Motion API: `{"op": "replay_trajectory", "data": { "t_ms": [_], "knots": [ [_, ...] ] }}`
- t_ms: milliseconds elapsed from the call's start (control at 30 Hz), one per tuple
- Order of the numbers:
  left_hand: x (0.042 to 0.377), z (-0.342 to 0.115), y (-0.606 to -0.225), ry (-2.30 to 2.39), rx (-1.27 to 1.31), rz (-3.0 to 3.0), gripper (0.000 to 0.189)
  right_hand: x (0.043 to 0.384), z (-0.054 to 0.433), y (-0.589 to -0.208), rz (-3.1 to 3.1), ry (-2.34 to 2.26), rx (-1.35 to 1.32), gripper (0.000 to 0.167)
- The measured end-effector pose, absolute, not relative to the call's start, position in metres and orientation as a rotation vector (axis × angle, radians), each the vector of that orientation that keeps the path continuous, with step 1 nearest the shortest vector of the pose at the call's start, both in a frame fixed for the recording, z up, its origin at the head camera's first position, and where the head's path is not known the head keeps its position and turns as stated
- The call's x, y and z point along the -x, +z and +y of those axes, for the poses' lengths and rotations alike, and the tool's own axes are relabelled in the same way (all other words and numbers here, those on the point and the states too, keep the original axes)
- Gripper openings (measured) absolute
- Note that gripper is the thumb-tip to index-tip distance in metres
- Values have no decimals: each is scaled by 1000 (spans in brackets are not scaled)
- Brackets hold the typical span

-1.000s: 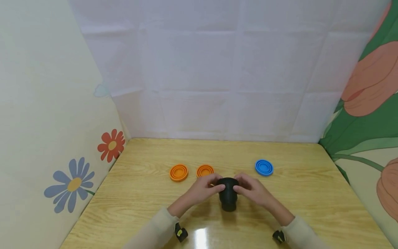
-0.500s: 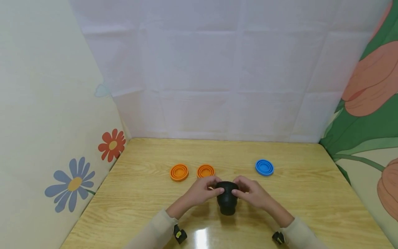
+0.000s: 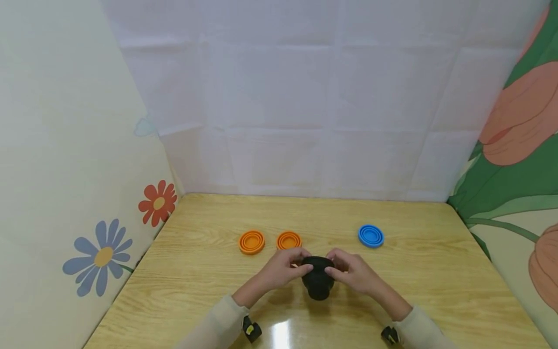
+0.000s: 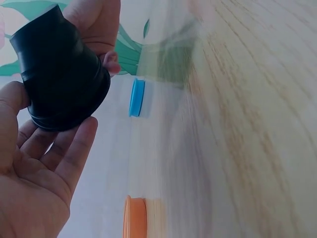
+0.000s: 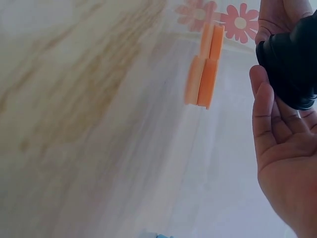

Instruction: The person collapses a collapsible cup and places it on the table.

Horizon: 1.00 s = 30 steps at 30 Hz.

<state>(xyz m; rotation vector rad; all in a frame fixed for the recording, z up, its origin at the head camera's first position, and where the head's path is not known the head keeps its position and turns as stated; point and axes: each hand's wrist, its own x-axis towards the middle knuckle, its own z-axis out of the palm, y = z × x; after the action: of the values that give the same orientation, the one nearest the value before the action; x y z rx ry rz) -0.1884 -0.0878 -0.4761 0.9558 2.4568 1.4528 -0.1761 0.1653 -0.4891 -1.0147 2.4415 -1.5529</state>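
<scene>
A black collapsible cup (image 3: pixel 318 278), ribbed and stepped, is held between both hands above the table. Its wide rim faces up and away from the person, and its narrow end points down. On its left side, the left hand (image 3: pixel 283 267) grips the rim with the thumb in front and the fingers behind. The right hand (image 3: pixel 355 273) grips the opposite side the same way. In the left wrist view, the thumb and fingers lie around the cup (image 4: pixel 62 74). The right wrist view shows the cup (image 5: pixel 292 62) partly cut off by the frame edge.
Two flattened orange collapsible cups, one at the left (image 3: pixel 251 242) and one just beyond the left hand (image 3: pixel 289 240), lie on the wooden table (image 3: pixel 196 281). A flattened blue one (image 3: pixel 371 235) lies farther right. White cloth (image 3: pixel 279 97) hangs behind the table.
The black cup has come slightly nearer the person and looks shorter, with its steps bulging more. Both hands have shifted with it and still grip the rim. The orange and blue cups stay put.
</scene>
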Motion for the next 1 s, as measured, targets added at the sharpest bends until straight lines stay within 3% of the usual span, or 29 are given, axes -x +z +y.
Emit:
{"op": "replay_trajectory", "data": {
  "t_ms": [1000],
  "knots": [
    [182,-86,-473,1592,-828,2210,23,174,161,-485,2627,-1412,946,13]
  ]
}}
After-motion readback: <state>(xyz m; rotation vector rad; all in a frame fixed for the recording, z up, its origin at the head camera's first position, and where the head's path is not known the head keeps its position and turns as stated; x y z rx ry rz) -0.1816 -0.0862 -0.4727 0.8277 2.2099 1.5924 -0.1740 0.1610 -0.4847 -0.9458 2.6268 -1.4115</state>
